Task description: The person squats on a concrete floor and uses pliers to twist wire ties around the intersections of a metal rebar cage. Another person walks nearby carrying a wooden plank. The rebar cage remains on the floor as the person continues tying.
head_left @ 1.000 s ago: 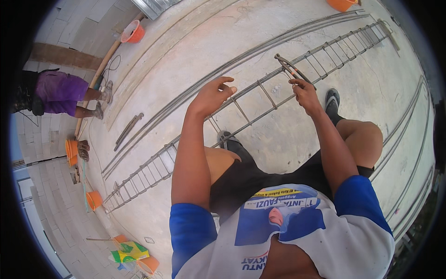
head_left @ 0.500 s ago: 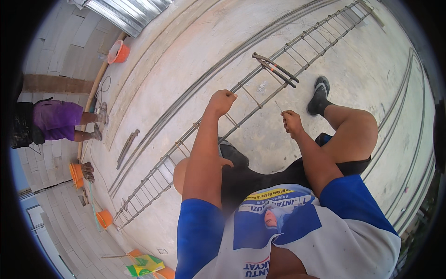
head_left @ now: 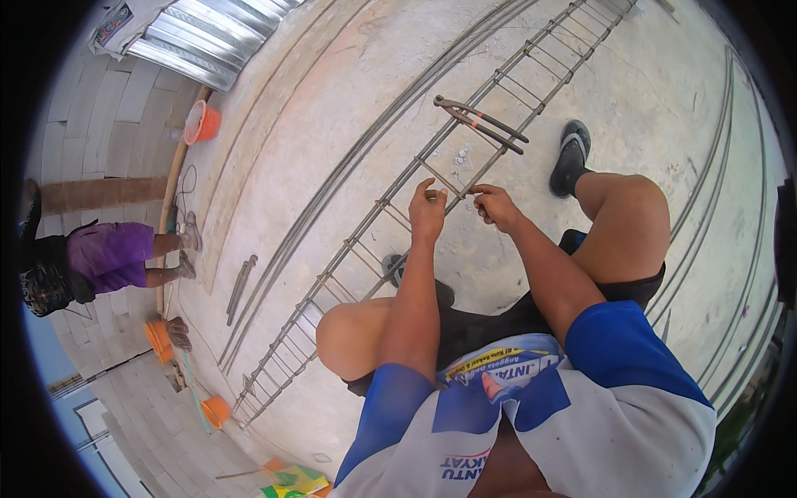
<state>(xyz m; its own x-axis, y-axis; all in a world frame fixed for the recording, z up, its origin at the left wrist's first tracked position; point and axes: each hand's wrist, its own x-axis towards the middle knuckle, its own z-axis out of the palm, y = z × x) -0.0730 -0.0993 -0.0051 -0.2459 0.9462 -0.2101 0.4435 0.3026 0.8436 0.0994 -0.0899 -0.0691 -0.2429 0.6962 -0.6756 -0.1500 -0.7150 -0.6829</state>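
A long rebar cage (head_left: 397,217) of parallel steel bars and cross ties runs diagonally over the floor before me. My right hand (head_left: 496,207) is closed in a pinch at its near bar, on a thin tie wire that barely shows there. Just left of it, my left hand (head_left: 427,212) is at a cross tie, fingers bent but apart, with nothing visible in them. Long-handled pincers (head_left: 486,126) with dark handles lie across the cage, a little beyond my hands.
Loose steel bars (head_left: 332,178) lie beyond the cage; more bars (head_left: 706,207) curve along the right. Another tool (head_left: 241,289) rests at left. A person in purple shorts (head_left: 112,256) stands by the block wall, near orange buckets (head_left: 202,123). My bent legs flank the work.
My right hand has moved up and left with the wire to the cage's near bar. My left hand has shifted right and down, and its fingers have parted. My view has turned slightly.
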